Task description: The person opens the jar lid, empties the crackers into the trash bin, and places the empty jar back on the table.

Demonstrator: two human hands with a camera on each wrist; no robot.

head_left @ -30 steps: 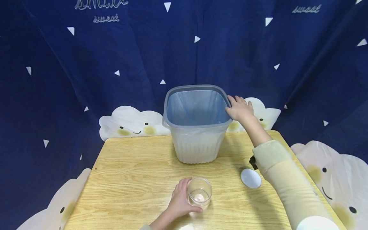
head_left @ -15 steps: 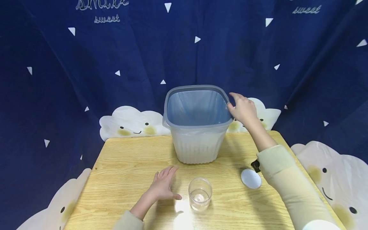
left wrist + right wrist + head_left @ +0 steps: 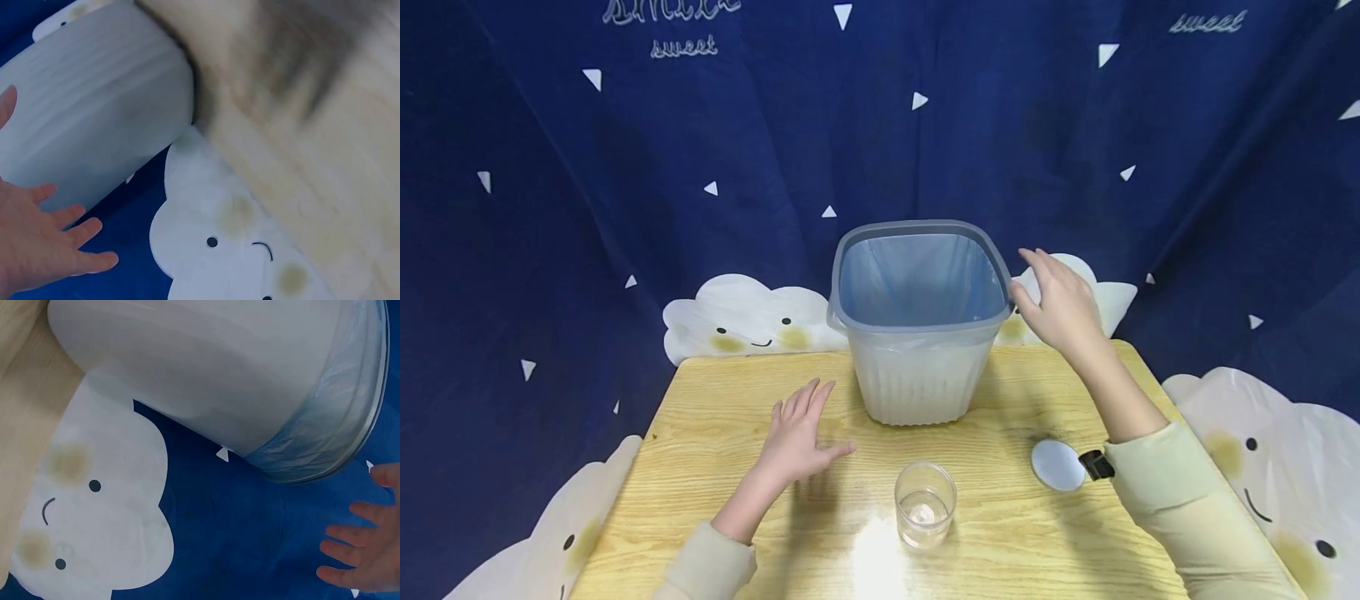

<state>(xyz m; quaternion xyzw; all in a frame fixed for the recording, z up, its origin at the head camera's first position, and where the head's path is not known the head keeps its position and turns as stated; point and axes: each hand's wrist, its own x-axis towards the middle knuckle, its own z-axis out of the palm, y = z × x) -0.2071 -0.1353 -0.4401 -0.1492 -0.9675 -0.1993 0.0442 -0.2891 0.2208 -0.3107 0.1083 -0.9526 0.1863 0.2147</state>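
Note:
A whitish ribbed bin (image 3: 917, 379) with a grey rim and a bluish bag lining it stands at the table's back. My left hand (image 3: 793, 446) hovers over the table to the bin's front left, fingers spread, holding nothing. Beside the rim's right side is my right hand (image 3: 1063, 308), its thumb tip right at the rim in the head view; in the right wrist view its fingers (image 3: 353, 553) are spread and apart from the bin. A clear plastic cup (image 3: 925, 504) stands upright on the table in front of the bin.
A round white disc (image 3: 1057, 465) lies on the wooden table (image 3: 722, 417) at the right, near the black wrist camera (image 3: 1097, 465) on my right sleeve. Behind the table hangs a dark blue curtain (image 3: 760, 150) with clouds and triangles.
My left hand has let go of the clear cup and moved left and forward, away from it. The right hand has drawn back to the right from the bin's rim.

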